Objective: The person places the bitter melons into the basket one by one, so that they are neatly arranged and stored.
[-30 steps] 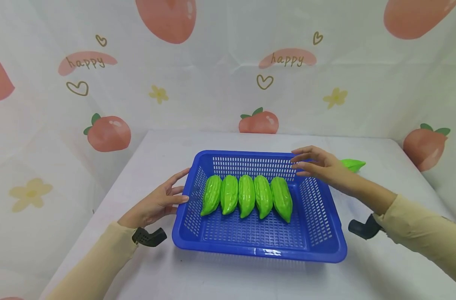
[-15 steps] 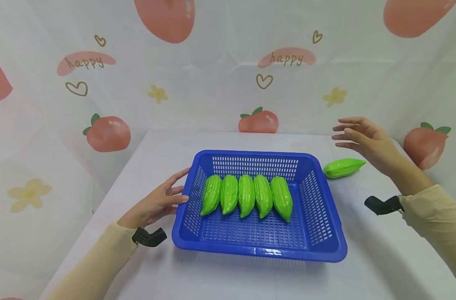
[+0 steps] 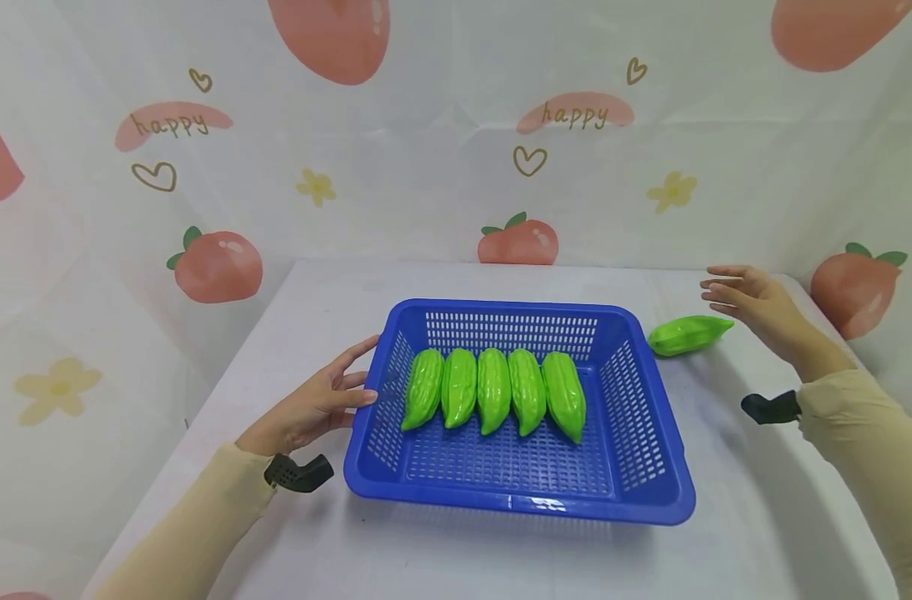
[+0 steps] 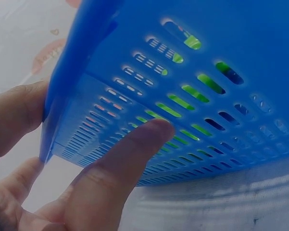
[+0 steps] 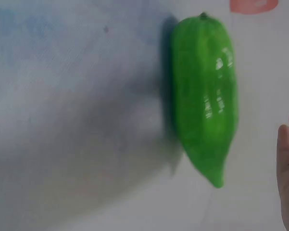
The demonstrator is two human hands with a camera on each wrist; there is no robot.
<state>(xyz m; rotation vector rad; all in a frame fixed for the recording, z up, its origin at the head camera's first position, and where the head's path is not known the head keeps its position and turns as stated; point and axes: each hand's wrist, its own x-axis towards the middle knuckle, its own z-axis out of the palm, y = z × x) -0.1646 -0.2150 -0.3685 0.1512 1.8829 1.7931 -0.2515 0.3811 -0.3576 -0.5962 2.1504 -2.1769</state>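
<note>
A blue plastic basket stands on the table and holds several shiny green bitter melons, lying side by side in a row. My left hand touches the basket's left side from outside with spread fingers. In the left wrist view a fingertip lies against the slotted wall. Right of the basket, one more bitter melon lies on the table, its tip pointing right. My right hand hovers just beyond that tip, fingers loosely extended, holding nothing. The right wrist view shows this bitter melon apart from the fingers.
The white tabletop meets a white cloth backdrop printed with fruit, hearts and flowers. Each wrist carries a black camera mount, such as the left mount.
My right hand has moved away from above the basket's back right corner to the right, then lowered near the loose bitter melon, now fully visible. My left hand and the basket have stayed put.
</note>
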